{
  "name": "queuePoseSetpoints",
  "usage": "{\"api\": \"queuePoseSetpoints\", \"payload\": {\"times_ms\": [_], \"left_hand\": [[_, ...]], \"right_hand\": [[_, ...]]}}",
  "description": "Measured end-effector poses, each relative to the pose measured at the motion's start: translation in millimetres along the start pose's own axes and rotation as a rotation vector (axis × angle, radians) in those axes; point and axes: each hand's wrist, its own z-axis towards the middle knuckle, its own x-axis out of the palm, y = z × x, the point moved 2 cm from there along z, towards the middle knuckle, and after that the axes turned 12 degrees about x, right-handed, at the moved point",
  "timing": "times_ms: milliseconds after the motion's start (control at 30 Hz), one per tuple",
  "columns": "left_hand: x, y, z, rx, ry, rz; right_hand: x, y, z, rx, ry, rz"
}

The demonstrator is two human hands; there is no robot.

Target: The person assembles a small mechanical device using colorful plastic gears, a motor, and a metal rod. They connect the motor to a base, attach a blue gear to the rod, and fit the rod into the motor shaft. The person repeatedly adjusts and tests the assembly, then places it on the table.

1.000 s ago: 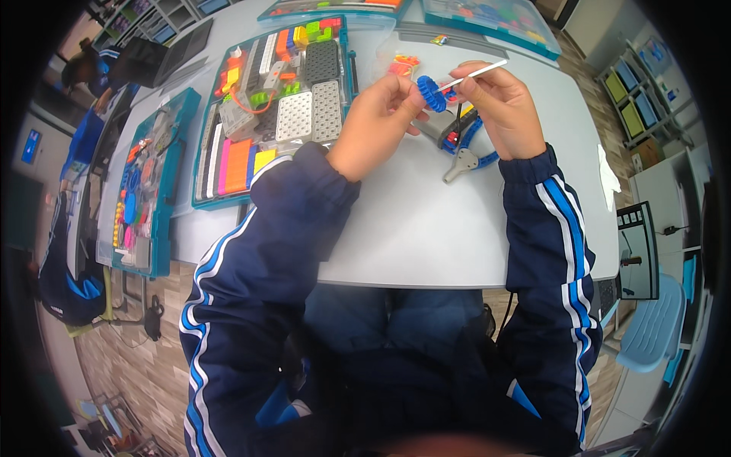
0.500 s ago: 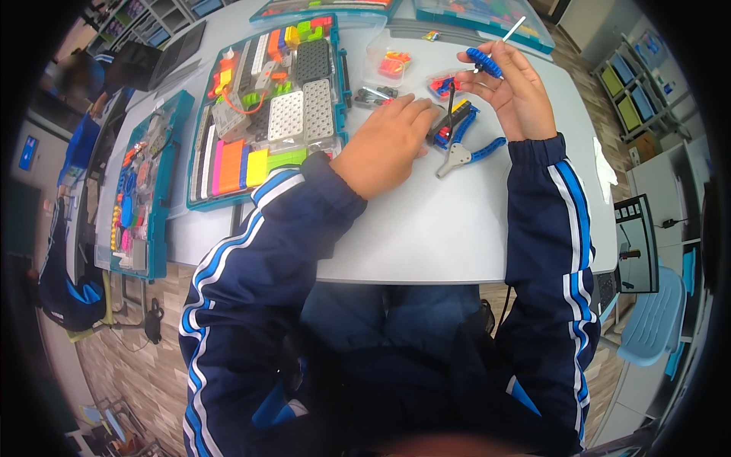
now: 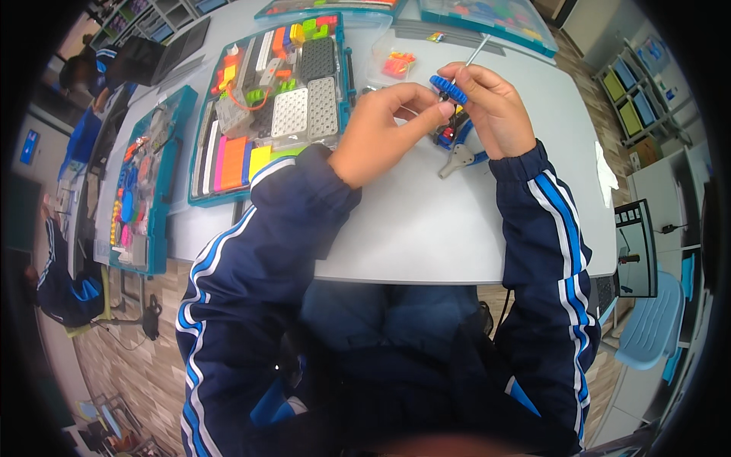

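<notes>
My right hand (image 3: 499,114) grips a blue toothed gear (image 3: 448,89) mounted on a thin metal shaft (image 3: 477,50), whose upper end points up and to the right. Close against the gear's underside, my left hand (image 3: 377,133) has its thumb and forefinger brought together. A small dark piece seems to be at those fingertips, too small to make out. Below the hands, pliers (image 3: 457,160) with grey jaws and blue handles lie on the white table (image 3: 411,236), partly covered by my right hand. Small red, black and yellow parts show beside them.
A teal kit case (image 3: 199,199) full of coloured building pieces lies to the left, with a second case (image 3: 160,259) beyond it. Ahead is a clear box (image 3: 396,65) of orange and red pieces. More cases stand at the far edge; a person (image 3: 80,70) is at the far left.
My left hand has lifted from the small parts on the table to the gear. The right hand has brought the gear and shaft left and slightly down to meet it.
</notes>
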Motion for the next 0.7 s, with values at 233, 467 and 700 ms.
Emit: {"api": "queuePoseSetpoints", "payload": {"times_ms": [233, 467, 700], "left_hand": [[-4.4, 6.0, 1.1, 0.031, -0.038, 0.031], [-3.0, 3.7, 0.2, 0.091, -0.022, 0.093], [-1.7, 1.7, -1.8, 0.050, 0.030, 0.095]], "right_hand": [[-4.8, -6.9, 4.6, -0.044, 0.018, 0.029], [-7.1, -9.3, 6.8, -0.106, -0.001, 0.042], [-2.1, -8.8, 1.4, -0.181, -0.058, -0.009]]}}
